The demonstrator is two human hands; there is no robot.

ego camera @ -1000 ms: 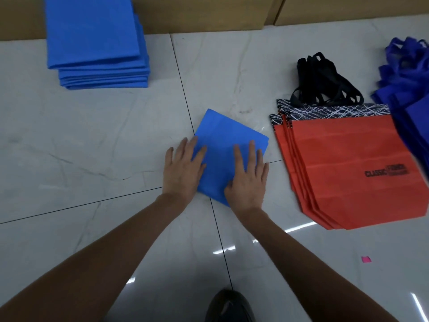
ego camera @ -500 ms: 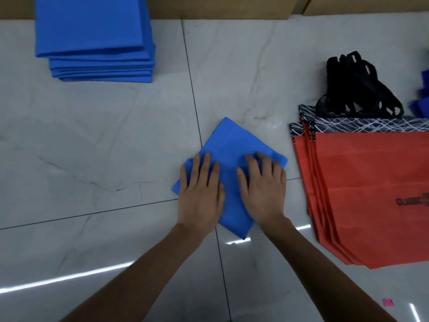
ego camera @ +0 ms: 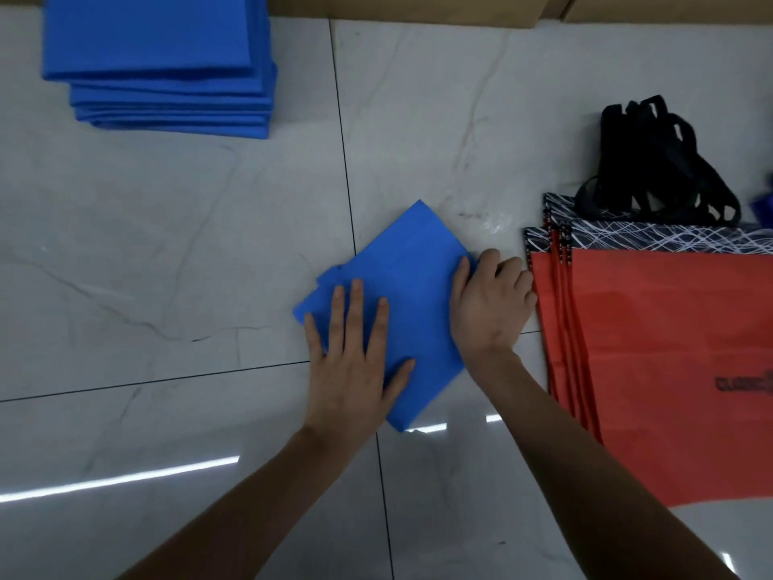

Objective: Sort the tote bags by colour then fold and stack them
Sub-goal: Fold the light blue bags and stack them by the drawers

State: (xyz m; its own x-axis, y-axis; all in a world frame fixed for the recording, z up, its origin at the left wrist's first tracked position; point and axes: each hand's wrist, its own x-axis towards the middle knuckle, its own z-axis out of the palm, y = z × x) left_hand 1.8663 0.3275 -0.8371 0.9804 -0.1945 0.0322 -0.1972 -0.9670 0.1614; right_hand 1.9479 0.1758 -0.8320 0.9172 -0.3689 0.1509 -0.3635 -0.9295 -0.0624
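Note:
A folded blue tote bag (ego camera: 412, 274) lies on the pale tiled floor at the centre. My left hand (ego camera: 355, 349) rests flat on its left part, fingers spread. My right hand (ego camera: 489, 299) is at the bag's right edge, thumb on top and fingers curled around the edge. A stack of folded blue bags (ego camera: 163, 64) sits at the far left. Several red tote bags (ego camera: 652, 362) with patterned black-and-white tops and black handles (ego camera: 656, 161) lie flat in a pile on the right.
Brown cardboard boxes (ego camera: 418, 6) line the far edge of the floor. A bit of another blue bag (ego camera: 763, 207) shows at the right edge. Bare floor tiles (ego camera: 146, 265) lie between the blue stack and the folded bag.
My right hand has slid from the top of the folded bag to its right edge and curled around it. My left hand has shifted slightly left on the bag.

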